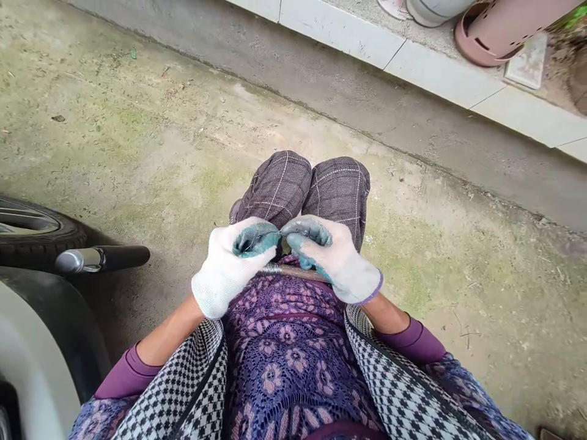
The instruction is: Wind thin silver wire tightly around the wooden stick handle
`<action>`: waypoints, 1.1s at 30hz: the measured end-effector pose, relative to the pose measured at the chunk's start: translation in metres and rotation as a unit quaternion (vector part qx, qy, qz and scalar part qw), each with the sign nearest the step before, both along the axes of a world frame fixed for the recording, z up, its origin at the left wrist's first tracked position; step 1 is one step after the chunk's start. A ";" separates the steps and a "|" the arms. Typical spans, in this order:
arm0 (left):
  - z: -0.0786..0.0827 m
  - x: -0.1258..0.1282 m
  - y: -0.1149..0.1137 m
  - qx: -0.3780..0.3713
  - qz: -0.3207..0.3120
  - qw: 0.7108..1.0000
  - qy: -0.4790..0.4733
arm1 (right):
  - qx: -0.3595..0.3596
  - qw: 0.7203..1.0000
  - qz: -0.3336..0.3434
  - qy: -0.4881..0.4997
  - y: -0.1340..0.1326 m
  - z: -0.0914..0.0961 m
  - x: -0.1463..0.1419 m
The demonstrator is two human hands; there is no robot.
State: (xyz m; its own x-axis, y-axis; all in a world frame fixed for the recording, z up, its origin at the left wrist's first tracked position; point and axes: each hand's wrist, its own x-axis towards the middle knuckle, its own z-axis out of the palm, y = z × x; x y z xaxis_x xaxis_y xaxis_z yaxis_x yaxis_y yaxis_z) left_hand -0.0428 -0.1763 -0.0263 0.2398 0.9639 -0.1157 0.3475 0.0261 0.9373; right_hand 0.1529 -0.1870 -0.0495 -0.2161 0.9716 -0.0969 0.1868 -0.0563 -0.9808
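Observation:
My left hand (238, 256) wears a white knit glove with grey-green coated fingers. Its thumb and index finger are pinched together above my lap. My right hand (325, 250), gloved the same way, is also closed in a pinch, with its fingertips almost meeting those of the left. A thin shiny strand (280, 233) seems to run between the two pinches; it is too fine to make out well. Under both hands a brown stick (302, 272) lies across my lap, with silvery winding (272, 269) around it near the left hand. The hands cover the stick's ends.
Below is a concrete floor (160, 159). At left stand a vehicle's tire (41, 244) and a black-and-silver bar (105, 259). A raised ledge with white tiles (435, 73) crosses the upper right, bearing a pink metal cylinder (499, 30) and a grey container (433, 9).

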 end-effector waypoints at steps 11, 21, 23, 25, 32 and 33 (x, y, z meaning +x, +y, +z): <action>-0.020 -0.003 0.005 -0.373 -0.042 0.859 -0.348 | 0.070 0.992 0.096 -0.031 0.014 0.020 0.010; -0.014 -0.002 0.000 -0.250 -0.038 0.933 -0.255 | 0.232 0.932 0.130 -0.244 0.015 0.024 0.024; -0.005 -0.009 0.002 -0.100 -0.053 0.989 -0.093 | 0.135 0.972 0.105 -0.160 0.017 0.021 0.024; 0.001 -0.015 0.003 0.036 -0.106 0.991 0.069 | 0.035 0.989 0.118 -0.084 0.020 0.017 0.023; 0.003 -0.018 0.006 0.365 -0.258 0.837 0.317 | -0.070 0.982 0.170 -0.035 0.030 0.019 0.019; 0.003 -0.017 0.006 0.393 -0.257 0.820 0.327 | -0.076 0.982 0.171 -0.032 0.031 0.019 0.018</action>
State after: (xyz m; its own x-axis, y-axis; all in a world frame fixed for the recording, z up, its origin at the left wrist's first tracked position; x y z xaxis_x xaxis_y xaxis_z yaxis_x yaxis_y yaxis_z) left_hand -0.0597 -0.1708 -0.0230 0.7727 0.5925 0.2278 0.5573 -0.8050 0.2033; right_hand 0.1713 -0.1561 -0.0304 -0.5158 0.8169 -0.2581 0.2804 -0.1237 -0.9519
